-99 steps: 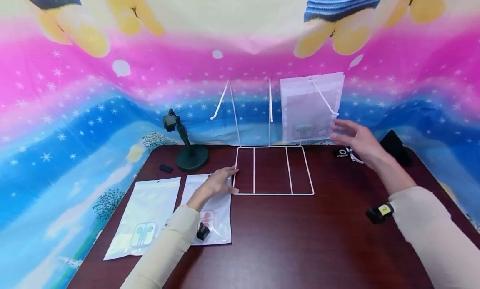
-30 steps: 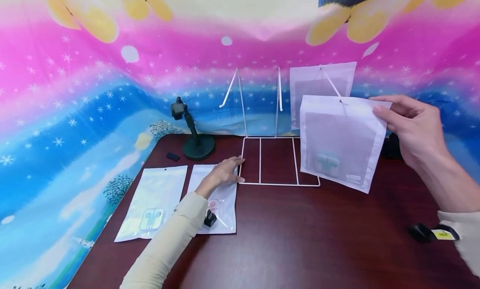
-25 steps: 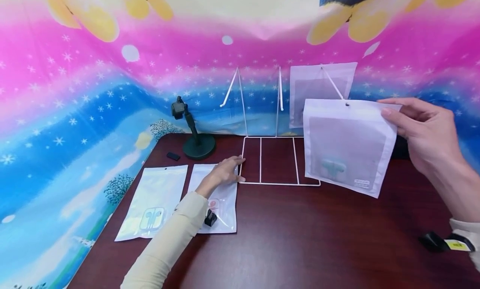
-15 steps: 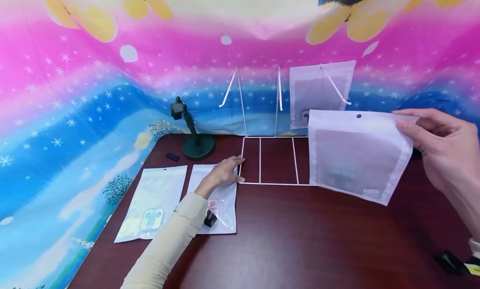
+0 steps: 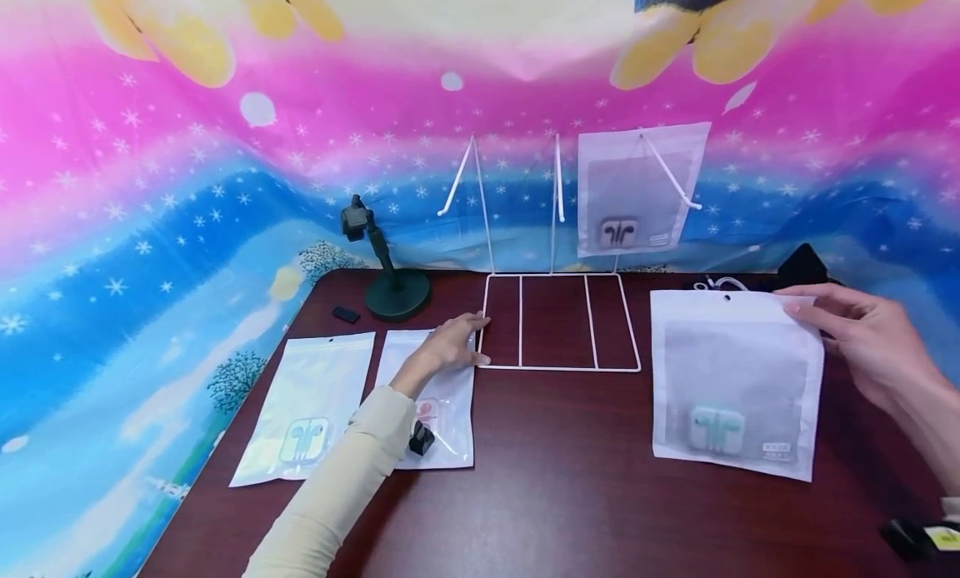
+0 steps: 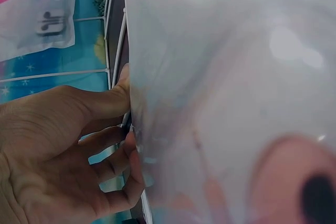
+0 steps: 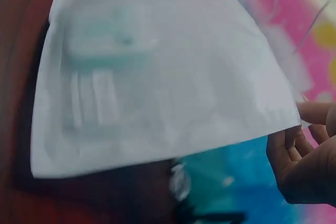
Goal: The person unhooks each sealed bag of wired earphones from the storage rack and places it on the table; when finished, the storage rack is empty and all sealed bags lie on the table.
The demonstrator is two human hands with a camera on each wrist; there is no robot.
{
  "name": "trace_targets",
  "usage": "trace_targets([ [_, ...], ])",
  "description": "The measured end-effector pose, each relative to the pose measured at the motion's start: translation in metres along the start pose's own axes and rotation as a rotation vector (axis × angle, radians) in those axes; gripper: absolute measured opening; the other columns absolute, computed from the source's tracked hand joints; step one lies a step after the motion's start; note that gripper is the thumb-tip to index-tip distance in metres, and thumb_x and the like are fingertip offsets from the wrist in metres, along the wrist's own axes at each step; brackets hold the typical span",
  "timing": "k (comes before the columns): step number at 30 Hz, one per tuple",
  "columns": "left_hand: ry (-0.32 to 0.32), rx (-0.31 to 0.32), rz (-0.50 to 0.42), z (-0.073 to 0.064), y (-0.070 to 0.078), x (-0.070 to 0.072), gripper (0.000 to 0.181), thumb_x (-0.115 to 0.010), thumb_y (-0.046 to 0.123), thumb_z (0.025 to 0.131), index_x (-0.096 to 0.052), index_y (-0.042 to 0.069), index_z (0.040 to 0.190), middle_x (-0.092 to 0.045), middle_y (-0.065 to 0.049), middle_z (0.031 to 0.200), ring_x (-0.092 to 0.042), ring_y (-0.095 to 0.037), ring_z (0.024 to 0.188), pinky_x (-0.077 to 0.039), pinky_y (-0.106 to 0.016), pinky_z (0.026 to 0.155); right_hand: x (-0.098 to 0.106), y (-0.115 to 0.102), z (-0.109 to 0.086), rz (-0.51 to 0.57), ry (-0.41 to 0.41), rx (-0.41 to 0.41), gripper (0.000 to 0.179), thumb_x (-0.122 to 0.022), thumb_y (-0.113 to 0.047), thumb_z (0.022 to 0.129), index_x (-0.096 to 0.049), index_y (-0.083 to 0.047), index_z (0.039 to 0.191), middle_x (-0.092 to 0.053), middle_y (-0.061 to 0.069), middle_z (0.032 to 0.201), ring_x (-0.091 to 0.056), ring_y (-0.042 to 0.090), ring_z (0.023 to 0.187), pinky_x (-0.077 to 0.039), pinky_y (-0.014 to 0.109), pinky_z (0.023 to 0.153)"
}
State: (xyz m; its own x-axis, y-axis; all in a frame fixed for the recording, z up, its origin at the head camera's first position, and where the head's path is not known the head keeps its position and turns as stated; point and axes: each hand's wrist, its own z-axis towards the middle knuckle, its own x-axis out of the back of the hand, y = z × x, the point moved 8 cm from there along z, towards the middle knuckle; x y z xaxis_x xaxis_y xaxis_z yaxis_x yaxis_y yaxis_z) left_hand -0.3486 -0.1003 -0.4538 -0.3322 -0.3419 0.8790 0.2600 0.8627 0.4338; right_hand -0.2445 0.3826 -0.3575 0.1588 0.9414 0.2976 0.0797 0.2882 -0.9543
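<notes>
My right hand (image 5: 873, 341) pinches the upper right corner of a white zip bag (image 5: 738, 370) between thumb and fingers. Boxed mint-green earphones (image 5: 716, 431) show through its frosted side, and a small hole marks its top edge. The bag hangs off the rack's right side, and fills much of the right wrist view. My left hand (image 5: 444, 349) holds the left rod of a white wire display rack (image 5: 558, 368), thumb near the front corner. From the rack's right hook (image 5: 671, 174) hangs another bag (image 5: 648, 174) with black earphones. The left and middle hooks are bare.
Two white earphone bags lie on the table's left: one with pale blue earphones (image 5: 300, 403), one with red earphones (image 5: 456, 428) partly under my left forearm. Behind them are a black camera stand (image 5: 397, 293) and a small black object (image 5: 346, 314). A white cable (image 5: 727, 284) lies back right.
The right hand has drawn the mint-green earphone bag off the front of the right hook and carried it right and down. The black earphone bag now shows fully. The left hand stays on the rack.
</notes>
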Motion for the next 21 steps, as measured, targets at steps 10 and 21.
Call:
trace_targets([
  [10, -0.002, 0.018, 0.017, -0.003, 0.001, 0.001, 0.075, -0.079, 0.024, 0.094, -0.044, 0.012, 0.159, -0.034, -0.009, 0.168, -0.029, -0.034, 0.155, -0.024, -0.057, 0.125, -0.011, 0.072, 0.041, -0.059, -0.114, -0.075, 0.026, -0.071, -0.032, 0.101, -0.073, -0.027, 0.127, -0.07, -0.026, 0.094, -0.07, 0.002, 0.081, -0.061, 0.029, 0.066],
  [21, 0.005, 0.013, 0.003, -0.004, 0.001, 0.0, 0.074, -0.08, 0.023, 0.093, -0.046, 0.011, 0.158, -0.036, -0.01, 0.167, -0.031, -0.034, 0.154, -0.026, -0.058, 0.124, -0.026, 0.111, 0.068, -0.305, -0.147, -0.086, 0.049, -0.065, -0.036, 0.104, -0.061, -0.002, 0.139, -0.071, -0.01, 0.1, -0.065, 0.007, 0.082, -0.059, 0.033, 0.067],
])
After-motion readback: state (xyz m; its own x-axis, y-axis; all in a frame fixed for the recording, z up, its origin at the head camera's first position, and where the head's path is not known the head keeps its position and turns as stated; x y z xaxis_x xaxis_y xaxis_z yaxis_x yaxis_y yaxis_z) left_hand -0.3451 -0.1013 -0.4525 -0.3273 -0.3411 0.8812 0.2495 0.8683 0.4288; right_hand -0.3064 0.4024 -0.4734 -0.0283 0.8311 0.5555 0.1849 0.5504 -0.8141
